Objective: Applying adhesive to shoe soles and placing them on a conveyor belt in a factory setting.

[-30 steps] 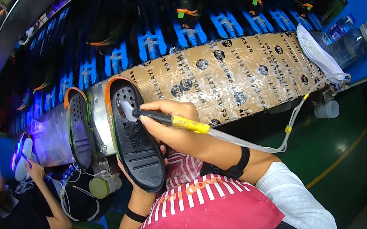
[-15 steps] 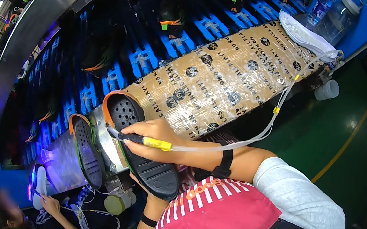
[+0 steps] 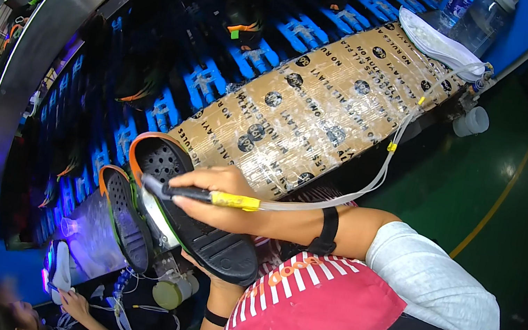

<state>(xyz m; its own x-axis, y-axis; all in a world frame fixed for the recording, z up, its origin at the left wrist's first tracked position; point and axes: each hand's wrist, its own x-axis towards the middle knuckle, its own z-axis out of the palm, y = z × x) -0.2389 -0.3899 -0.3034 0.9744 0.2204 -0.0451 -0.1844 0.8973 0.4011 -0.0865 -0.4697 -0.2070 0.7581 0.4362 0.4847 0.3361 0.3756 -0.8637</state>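
A black shoe sole with an orange toe rim and a green side edge lies tilted in front of me. My left hand supports it from below near the heel; most of those fingers are hidden beneath it. Across the sole's upper part, my right hand grips a glue brush with a black and yellow handle. A clear tube runs back from the handle over my right forearm. The brush's pale tip is at the sole's left edge, just below the toe. A second matching sole rests to the left.
Cardboard with plastic film covers the bench ahead. Beyond it, a conveyor of blue slats carries dark shoe parts. A white sole, bottles and a cup are at upper right. At lower left, another person's hand touches a white-and-blue sole.
The sole's toe end has swung a little to the left. My right hand and the brush have shifted slightly up, with the tip moving left along the edge.
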